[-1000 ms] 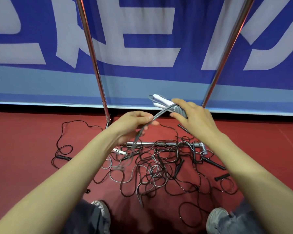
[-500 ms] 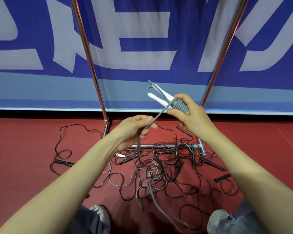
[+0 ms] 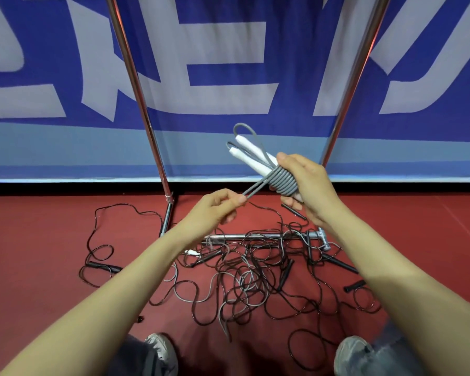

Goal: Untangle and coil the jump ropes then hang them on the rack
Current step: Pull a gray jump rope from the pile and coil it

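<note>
Gone since half a second back: long slack of grey jump rope (image 3: 282, 180) trailing down to the floor. Now only a short doubled tail, taut between both hands, and more turns on the wrap.

Nearest, at bottom edge: grey shoes (image 3: 160, 351), jeans beside them.

Just beyond, on red floor (image 3: 38, 240): tangle of black and grey ropes (image 3: 255, 275), loops crossing every way, black handles (image 3: 354, 286) scattered at its left and right edges.

Across far side of tangle: chrome base bar (image 3: 255, 236) of rack, lying flat, ropes draped over it.

Above tangle, in mid-air: left hand (image 3: 215, 210) pinching end of doubled tail between thumb and forefinger, other fingers curled under.

Right of it, slightly higher: right hand (image 3: 307, 185) clenched round wrapped bundle, thumb on top. Grey turns wound tight round two white handles (image 3: 248, 151), side by side, pointing up-left, small rope loops past their tips.

Behind hands: two chrome rack uprights (image 3: 136, 85), leaning apart; left one down to floor joint, right one hidden low down by right hand.

Farthest: blue banner (image 3: 228, 50), big white characters, pale-blue strip along bottom.
</note>
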